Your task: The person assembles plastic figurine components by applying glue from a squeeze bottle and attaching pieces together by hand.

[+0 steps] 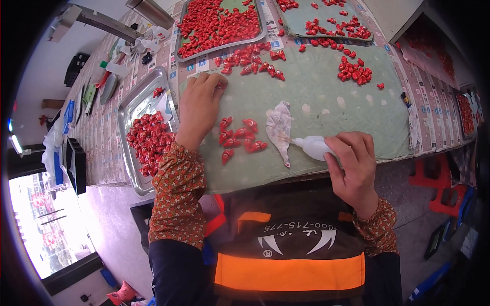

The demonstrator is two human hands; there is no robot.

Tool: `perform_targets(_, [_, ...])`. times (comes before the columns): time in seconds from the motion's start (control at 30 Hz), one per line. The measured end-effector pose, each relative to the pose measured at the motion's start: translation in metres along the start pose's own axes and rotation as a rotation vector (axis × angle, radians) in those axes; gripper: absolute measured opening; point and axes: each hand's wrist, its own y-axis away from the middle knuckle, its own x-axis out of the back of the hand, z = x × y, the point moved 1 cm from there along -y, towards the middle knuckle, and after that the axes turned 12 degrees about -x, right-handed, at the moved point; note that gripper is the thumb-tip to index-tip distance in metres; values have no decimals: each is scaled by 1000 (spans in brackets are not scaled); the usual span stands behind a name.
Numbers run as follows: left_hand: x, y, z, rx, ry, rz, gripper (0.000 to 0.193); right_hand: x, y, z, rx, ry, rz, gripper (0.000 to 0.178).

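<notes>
My right hand (353, 166) grips a small white squeeze bottle (315, 147) between thumb and fingers. Its thin nozzle points left and lies over a crumpled, stained whitish cloth (279, 125). My left hand (203, 102) rests farther up on the green mat (306, 76), its fingers curled inward. Whatever its fingertips pinch, if anything, is hidden. Beside those fingertips lies a loose row of small glossy red pieces (252, 64). Between my left forearm and the cloth is a small group of the same red pieces (240, 136), too small to tell their exact kind.
At left, a metal tray (144, 179) holds a heap of red pieces. Behind the mat stand another full metal tray (214, 50) and a green-lined tray (301, 20). More red pieces (354, 71) lie at the mat's far right. Red stools (431, 172) stand below, right.
</notes>
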Motion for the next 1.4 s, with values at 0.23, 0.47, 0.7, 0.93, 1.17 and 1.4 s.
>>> perform_targets(0.23, [-4, 2, 2, -42, -50, 64, 18, -9, 3, 5, -45, 127, -193, 46])
perform_targets(0.47, [8, 19, 39, 180, 952, 69, 16, -17, 6, 1, -86, 143, -328, 59])
perform_targets(0.7, [8, 53, 93, 412, 1876, 33, 28, -23, 5, 12, -22, 191, -298, 51])
perform_targets(0.93, [-9, 75, 120, 635, 2345, 118, 28, -10, 13, 20, -307, -404, -285, 33])
perform_targets(1.17, [-19, 88, 135, 682, 2467, 155, 26, 6, 21, -3, -792, -1216, -531, 33])
perform_targets(1.4, [-27, 96, 140, 650, 2533, 118, 24, 3, 23, -20, -318, -837, -253, 40])
